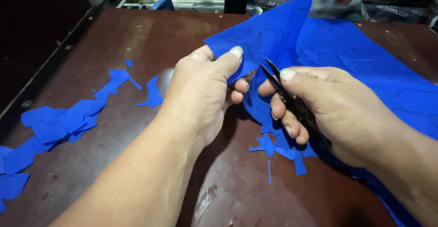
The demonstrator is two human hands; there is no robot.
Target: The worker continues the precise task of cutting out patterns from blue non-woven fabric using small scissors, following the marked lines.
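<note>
My left hand point(203, 92) pinches the near edge of a blue ribbed fabric piece point(269, 31), holding it up off the table between thumb and fingers. My right hand point(328, 106) grips small black scissors point(285, 92); their blades point up and left, touching the fabric's lower edge just right of my left thumb. More of the blue fabric point(388, 76) spreads flat over the table to the right, under my right hand.
Blue fabric scraps point(68, 122) lie along the left of the dark brown table point(150, 40), and smaller offcuts point(280, 149) sit below my right hand. A dark raised rail point(50, 58) borders the table's left side. Clutter shows beyond the far edge.
</note>
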